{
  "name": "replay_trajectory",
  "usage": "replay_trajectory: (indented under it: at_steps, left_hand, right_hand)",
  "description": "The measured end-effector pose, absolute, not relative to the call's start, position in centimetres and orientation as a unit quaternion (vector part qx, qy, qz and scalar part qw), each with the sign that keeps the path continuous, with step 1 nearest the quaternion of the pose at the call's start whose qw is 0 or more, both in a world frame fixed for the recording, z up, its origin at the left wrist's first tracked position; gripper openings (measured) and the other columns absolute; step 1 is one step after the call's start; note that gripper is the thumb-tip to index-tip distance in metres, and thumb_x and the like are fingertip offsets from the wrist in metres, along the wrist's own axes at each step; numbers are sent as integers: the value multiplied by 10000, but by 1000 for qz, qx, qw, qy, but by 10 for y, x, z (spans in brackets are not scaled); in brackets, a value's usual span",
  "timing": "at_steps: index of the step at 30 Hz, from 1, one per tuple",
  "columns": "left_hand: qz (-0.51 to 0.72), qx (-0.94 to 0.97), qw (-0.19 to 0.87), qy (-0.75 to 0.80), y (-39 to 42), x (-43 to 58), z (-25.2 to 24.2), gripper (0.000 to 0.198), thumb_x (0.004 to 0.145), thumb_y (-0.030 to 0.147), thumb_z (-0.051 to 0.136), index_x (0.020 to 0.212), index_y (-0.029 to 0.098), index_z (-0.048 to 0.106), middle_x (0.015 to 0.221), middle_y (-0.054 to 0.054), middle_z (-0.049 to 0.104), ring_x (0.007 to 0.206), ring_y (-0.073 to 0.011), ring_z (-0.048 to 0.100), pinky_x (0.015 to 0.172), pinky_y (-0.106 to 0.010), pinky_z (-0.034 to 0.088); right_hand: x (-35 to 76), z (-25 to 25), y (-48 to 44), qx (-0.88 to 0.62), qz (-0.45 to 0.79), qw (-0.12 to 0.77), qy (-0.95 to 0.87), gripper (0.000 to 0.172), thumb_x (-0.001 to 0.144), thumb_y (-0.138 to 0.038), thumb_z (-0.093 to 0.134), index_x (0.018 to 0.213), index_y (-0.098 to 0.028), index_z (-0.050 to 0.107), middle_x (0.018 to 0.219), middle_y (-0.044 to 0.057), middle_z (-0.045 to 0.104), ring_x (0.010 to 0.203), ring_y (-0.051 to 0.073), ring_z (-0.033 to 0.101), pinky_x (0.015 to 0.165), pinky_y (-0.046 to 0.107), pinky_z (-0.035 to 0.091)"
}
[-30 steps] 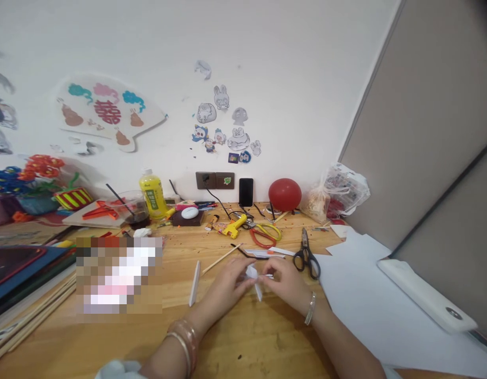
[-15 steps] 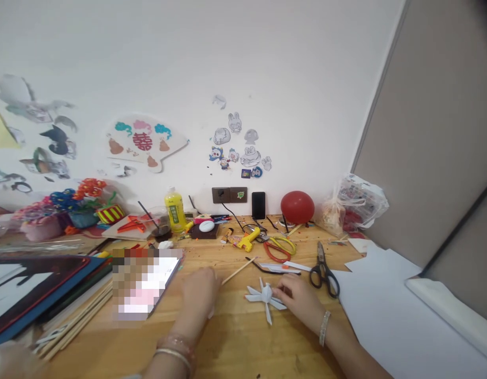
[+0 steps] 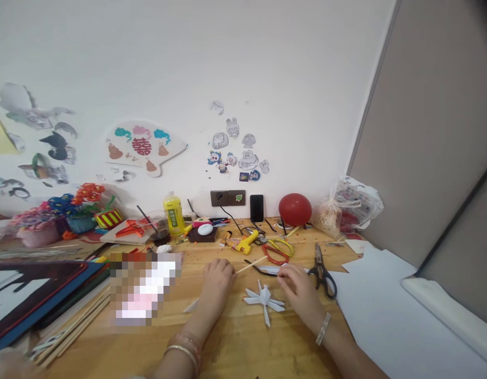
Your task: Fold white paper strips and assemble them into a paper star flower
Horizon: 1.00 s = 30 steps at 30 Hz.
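Observation:
My left hand [image 3: 218,281] is closed around the near end of a thin wooden stick [image 3: 251,264], whose far end points up and to the right. To its right a white folded-paper piece [image 3: 264,298] with several radiating arms lies on the table. My right hand [image 3: 300,289] is just beyond that piece, thumb and forefinger apart, its fingertips beside white paper strips [image 3: 269,270]. It partly hides the strips, and whether it touches them I cannot tell. Beside my left forearm lies a small white paper piece [image 3: 191,305].
Black-handled scissors [image 3: 322,272] lie right of my right hand, by large white paper sheets [image 3: 385,305]. Behind are a yellow glue gun [image 3: 247,242], red-and-yellow-handled scissors [image 3: 277,252] and a red balloon [image 3: 295,209]. A phone [image 3: 146,289] and wooden sticks [image 3: 75,329] lie left.
My right hand has let go of the folded-paper piece and moved up toward the paper strips. My left hand has shifted right with the stick, uncovering the small paper piece.

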State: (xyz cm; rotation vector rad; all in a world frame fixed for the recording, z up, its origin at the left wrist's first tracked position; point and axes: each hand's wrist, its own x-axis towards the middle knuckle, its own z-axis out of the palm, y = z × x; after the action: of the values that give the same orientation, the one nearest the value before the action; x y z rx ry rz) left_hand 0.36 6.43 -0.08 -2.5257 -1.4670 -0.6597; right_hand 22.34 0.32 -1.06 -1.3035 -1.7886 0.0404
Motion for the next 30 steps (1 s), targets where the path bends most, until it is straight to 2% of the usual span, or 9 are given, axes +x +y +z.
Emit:
replay_trajectory:
  at_steps: [2,4,7,10,15,22,30]
  left_hand:
    - [-244,-879,78,-401,57,11,0,161,847,214,459,758,172,587,791,-54,603,776,-205,506,710,-335,338]
    - [-245,-905,80,-340,47,21,1,169,861,217,448,747,177,566,751,-35,588,728,-187,495,684,-319,335]
    - [-242,-918,77,-303,35,32,3,171,877,227,425,772,174,549,769,-31,578,735,-179,488,700,-317,338]
    - [-236,-918,64,-311,31,36,2,182,878,223,421,760,168,548,759,-31,584,727,-180,495,680,-312,338]
    - [-229,-903,8,-363,35,38,-5,176,854,266,467,751,171,573,761,-37,613,751,-188,530,684,-307,345]
    - [-219,-888,-52,-402,30,45,-4,141,831,195,476,760,171,595,779,-44,643,772,-197,557,689,-298,349]
    - [-226,-872,-122,-416,26,47,2,158,831,200,454,768,165,594,780,-45,651,761,-181,570,701,-272,370]
  right_hand:
    - [224,-3,-1,-501,-28,464,-730,169,842,-247,454,965,-195,559,997,93,595,959,232,510,832,383,393]
    - [224,6,-5,-482,-53,428,-762,217,836,-271,484,1027,-199,554,1042,98,593,991,243,496,856,398,374]
    - [221,12,-7,-478,-53,315,-818,137,823,-294,525,845,-205,627,826,69,652,809,227,544,785,386,387]
    - [218,6,-2,-502,-44,245,-828,184,831,-282,521,725,-208,652,683,51,655,695,206,552,711,347,389]
    - [216,-10,3,-528,10,251,-811,165,837,-259,512,826,-237,676,720,30,678,710,195,570,656,298,370]
    - [211,-8,1,-544,69,296,-782,130,821,-196,524,835,-220,651,810,18,665,775,171,572,687,267,370]
    - [208,-10,2,-514,24,274,-813,164,854,-175,466,777,-172,611,766,43,629,733,173,564,631,252,404]
